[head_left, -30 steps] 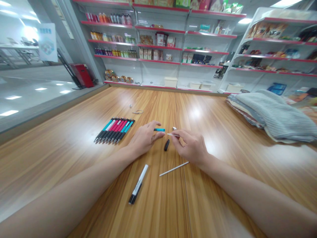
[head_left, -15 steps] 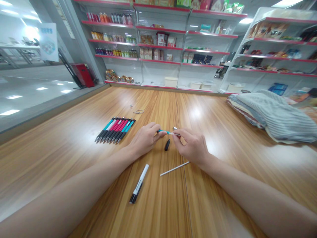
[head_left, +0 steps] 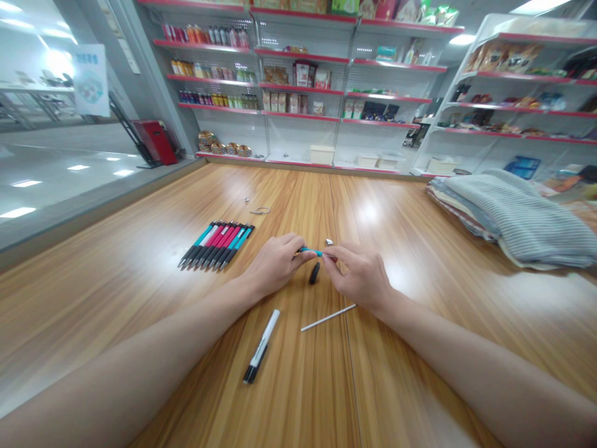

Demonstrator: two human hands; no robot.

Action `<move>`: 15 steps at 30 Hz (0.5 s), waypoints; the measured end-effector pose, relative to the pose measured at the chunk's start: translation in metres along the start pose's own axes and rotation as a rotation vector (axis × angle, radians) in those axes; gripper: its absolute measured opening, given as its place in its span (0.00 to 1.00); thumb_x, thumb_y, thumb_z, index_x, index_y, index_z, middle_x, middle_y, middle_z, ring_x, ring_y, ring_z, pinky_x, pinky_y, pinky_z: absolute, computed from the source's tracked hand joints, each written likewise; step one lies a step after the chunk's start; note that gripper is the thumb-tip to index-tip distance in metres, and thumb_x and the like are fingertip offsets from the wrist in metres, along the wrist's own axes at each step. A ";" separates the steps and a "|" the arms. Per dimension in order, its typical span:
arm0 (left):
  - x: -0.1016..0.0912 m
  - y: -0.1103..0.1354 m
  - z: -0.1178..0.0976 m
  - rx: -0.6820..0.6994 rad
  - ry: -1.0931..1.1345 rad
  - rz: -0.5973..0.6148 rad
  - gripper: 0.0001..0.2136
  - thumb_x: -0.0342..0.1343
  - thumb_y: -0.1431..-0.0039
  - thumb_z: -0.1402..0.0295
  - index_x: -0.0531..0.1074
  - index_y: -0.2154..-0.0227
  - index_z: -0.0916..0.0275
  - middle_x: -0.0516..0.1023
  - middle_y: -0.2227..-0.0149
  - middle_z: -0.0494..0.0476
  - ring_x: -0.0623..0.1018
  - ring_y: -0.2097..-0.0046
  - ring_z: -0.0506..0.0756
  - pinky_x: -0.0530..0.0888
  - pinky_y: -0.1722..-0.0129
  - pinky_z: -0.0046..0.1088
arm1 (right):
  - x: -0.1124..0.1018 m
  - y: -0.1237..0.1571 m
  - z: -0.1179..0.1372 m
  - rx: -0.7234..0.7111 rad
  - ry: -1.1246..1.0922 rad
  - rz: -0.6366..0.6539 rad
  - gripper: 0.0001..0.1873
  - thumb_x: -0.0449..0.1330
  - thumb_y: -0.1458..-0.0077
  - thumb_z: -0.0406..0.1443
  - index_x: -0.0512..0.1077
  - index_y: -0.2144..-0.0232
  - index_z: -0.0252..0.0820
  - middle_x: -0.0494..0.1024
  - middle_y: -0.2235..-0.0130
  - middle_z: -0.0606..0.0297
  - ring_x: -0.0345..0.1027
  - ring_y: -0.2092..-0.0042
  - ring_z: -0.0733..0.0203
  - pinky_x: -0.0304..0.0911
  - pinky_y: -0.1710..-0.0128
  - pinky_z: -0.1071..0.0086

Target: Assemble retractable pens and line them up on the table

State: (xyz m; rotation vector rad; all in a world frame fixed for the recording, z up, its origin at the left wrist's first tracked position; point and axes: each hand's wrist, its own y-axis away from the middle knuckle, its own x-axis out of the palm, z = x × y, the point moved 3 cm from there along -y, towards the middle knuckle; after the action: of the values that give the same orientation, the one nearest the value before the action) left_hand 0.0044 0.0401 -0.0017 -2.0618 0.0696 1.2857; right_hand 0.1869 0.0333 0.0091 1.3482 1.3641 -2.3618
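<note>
A blue pen barrel (head_left: 313, 252) spans the gap between my two hands above the table. My left hand (head_left: 276, 262) pinches its dark end. The fingertips of my right hand (head_left: 361, 274) are closed at the other end; whatever else they hold there is hidden. Just below the barrel lies a black pen grip (head_left: 314, 273), and behind it a small silver pen tip (head_left: 329, 241). A thin white stick, perhaps a refill (head_left: 328, 317), rests nearer to me, by my right wrist. Closer still is a white marker with a black cap (head_left: 261, 348).
Several blue, red and white pens with black grips (head_left: 217, 246) lie in a row at left. Behind them are a thin wire loop (head_left: 260, 211) and a tiny shiny piece (head_left: 246, 200). Folded cloths (head_left: 517, 214) are stacked at right. Stocked shelves (head_left: 303, 115) stand beyond the table.
My right fingers have come up against the blue barrel. The pale thin section that showed between them is now out of sight. Both hands have otherwise barely moved.
</note>
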 end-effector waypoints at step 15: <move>-0.002 0.000 -0.007 0.060 -0.026 -0.040 0.12 0.45 0.34 0.61 0.69 0.64 0.62 0.73 0.65 0.56 0.71 0.61 0.54 0.66 0.60 0.30 | 0.002 0.000 -0.003 -0.116 -0.023 0.036 0.24 0.48 0.41 0.26 0.64 0.43 0.38 0.76 0.62 0.58 0.67 0.61 0.57 0.63 0.59 0.63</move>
State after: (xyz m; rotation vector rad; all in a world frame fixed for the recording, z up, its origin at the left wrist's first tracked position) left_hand 0.0086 0.0358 0.0014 -1.9849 0.0540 1.2709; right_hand 0.1876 0.0356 0.0069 1.2991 1.4329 -2.2310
